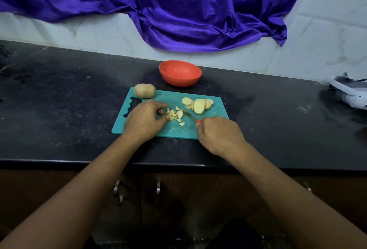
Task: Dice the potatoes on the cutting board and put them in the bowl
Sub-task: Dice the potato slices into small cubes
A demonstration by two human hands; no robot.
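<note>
Our left hand (144, 120) pinches the diced pieces (175, 114) at the middle of the cutting board (168, 97). Our right hand (218, 135) grips the knife (188, 114), its blade just beside the pieces. Potato slices (198, 105) lie far right on the board and a whole potato (144, 90) sits at its far left corner. The bowl (180, 72) stands behind on the desk (69, 99).

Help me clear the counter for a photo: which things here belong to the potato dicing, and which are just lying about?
Belong: teal cutting board, whole potato, potato slices, diced pieces held by the left hand, knife in the right hand, red bowl.
Lying about: purple cloth hanging behind, white and grey object at far right.
</note>
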